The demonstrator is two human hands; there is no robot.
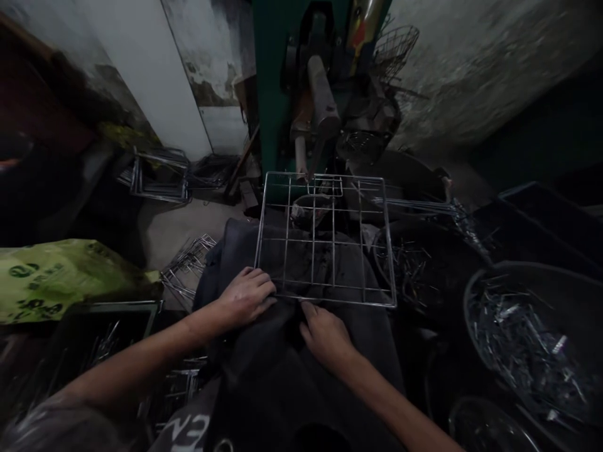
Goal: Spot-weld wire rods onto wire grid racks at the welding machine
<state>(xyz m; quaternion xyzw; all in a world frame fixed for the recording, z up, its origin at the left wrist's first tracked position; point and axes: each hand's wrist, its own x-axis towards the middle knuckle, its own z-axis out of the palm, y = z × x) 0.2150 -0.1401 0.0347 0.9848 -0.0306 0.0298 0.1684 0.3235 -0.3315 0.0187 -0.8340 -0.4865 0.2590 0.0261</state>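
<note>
A rectangular wire rack (333,240) with crossing bars lies over my dark apron (301,370), its far edge under the machine's metal arm (323,94). My left hand (247,296) is closed round the rack's near left corner. At the middle of the near edge, my right hand (327,333) grips the wire with its fingertips; the thumb is partly tucked below. A small rectangular wire piece (342,187) shows at the far edge, close to the electrode tip (301,160). Whether the tip touches the wire, I cannot tell.
A green machine body (271,81) stands ahead. At right are a wide basin (471,295) of small metal pieces and a dark container (409,263) of wire pieces. Wire frames (160,172) and a yellow-green bag (70,276) are at left.
</note>
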